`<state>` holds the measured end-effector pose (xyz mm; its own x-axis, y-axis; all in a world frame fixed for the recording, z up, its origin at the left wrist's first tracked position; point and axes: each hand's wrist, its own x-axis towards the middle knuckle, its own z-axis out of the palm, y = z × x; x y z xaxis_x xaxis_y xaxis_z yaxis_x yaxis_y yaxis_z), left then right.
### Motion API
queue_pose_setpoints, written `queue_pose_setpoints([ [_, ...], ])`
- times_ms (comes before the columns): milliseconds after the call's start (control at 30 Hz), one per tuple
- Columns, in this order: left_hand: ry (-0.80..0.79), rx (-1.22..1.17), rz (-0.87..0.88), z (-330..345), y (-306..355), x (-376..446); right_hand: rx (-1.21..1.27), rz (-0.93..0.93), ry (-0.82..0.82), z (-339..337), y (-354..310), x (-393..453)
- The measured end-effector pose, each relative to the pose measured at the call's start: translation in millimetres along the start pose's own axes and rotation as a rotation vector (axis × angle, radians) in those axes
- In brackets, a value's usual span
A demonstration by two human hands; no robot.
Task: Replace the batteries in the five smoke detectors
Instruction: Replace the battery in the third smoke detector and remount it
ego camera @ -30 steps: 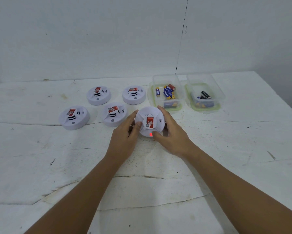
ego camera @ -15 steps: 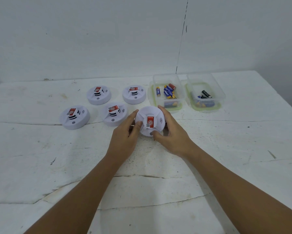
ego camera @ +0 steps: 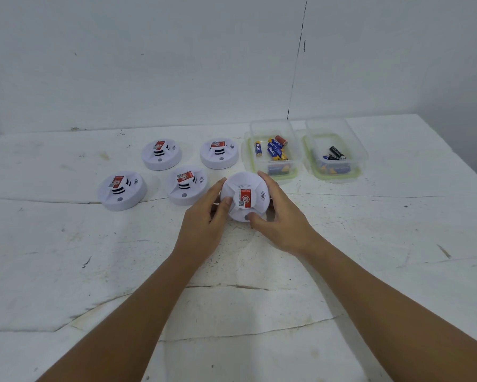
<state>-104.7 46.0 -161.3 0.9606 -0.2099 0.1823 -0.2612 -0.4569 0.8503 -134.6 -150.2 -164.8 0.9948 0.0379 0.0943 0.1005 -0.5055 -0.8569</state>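
White moulded plastic forms the round smoke detector (ego camera: 245,196) that is gripped between both hands, face up, just above or on the white cracked tabletop (ego camera: 66,257); contact with the surface cannot be confirmed; a red label is carried at its centre. The left hand (ego camera: 204,224) is curled against the left rim, with the thumb laid on the top face beside the label; the right hand (ego camera: 280,219) is wrapped round the right rim, with the thumb pressed at the near edge and the fingers reaching behind.

Just to the left of the held unit, a second white round detector (ego camera: 187,185) is seated on the tabletop; a third white round detector (ego camera: 121,190) is placed further left; a fourth (ego camera: 161,154) and a fifth (ego camera: 218,153) are set in a row behind, each bearing a red label.

Just behind and to the right of the held unit, a clear rectangular plastic container with a green base (ego camera: 273,150) is positioned, holding blue, yellow and red cylindrical batteries (ego camera: 274,150); a second clear container of the same type (ego camera: 335,150) is placed beside it to the right, holding a black battery (ego camera: 336,153) and other dark ones; a pale plain wall (ego camera: 149,64) is located behind the table.
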Motion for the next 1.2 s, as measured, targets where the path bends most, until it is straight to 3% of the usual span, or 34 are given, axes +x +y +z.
queue_pose_setpoints([
  [1200, 0.007, 0.016, -0.002, -0.7, 1.6, -0.6, 0.011, 0.005, 0.006, -0.1, -6.5, -2.8],
])
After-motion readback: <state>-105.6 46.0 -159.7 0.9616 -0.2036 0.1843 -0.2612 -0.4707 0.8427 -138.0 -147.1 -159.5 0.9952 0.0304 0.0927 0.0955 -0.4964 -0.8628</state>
